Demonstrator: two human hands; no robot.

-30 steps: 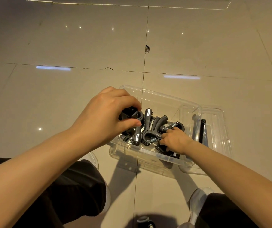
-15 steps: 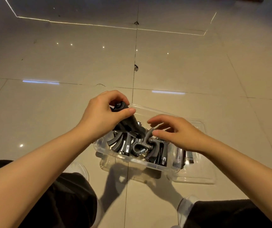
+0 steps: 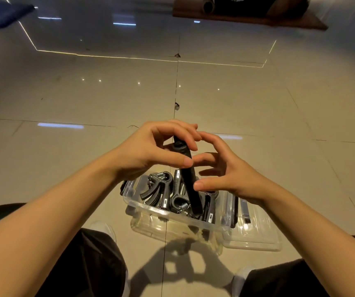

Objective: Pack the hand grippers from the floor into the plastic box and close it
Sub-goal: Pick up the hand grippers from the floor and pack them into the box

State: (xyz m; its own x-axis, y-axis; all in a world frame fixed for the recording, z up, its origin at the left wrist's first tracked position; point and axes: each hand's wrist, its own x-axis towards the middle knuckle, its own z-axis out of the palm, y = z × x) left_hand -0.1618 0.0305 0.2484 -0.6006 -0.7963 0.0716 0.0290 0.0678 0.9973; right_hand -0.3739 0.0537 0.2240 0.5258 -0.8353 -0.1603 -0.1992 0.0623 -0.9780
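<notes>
Head view, looking down: the left hand [image 3: 150,151] is raised above the box, thumb and curled fingers pinching the upper end of a black hand gripper [image 3: 188,179] that slants down toward five o'clock, its lower end dipping into the clear plastic box [image 3: 172,217]. The right hand [image 3: 225,174] sits just at three o'clock of that gripper, fingers spread and loosely bent, thumb tip right against the black handle around its middle; whether it truly clamps the handle I cannot tell, the fingers look released rather than clenched. The box stands on the tiled floor [image 3: 258,116] at the centre, between the person's knees, lid off. Inside lie more packed hand grippers [image 3: 159,189], black handles and silver springs showing, crowded side by side along the near wall. At four o'clock of the box, touching its right side, lies the transparent lid [image 3: 255,236], flat on the tiles. Dark trousers [image 3: 90,264] fill seven and five o'clock, a white shoe [image 3: 239,275] peeking at five. Far off at one o'clock, a brown mat [image 3: 247,18] with something dark on it, too blurred to name
</notes>
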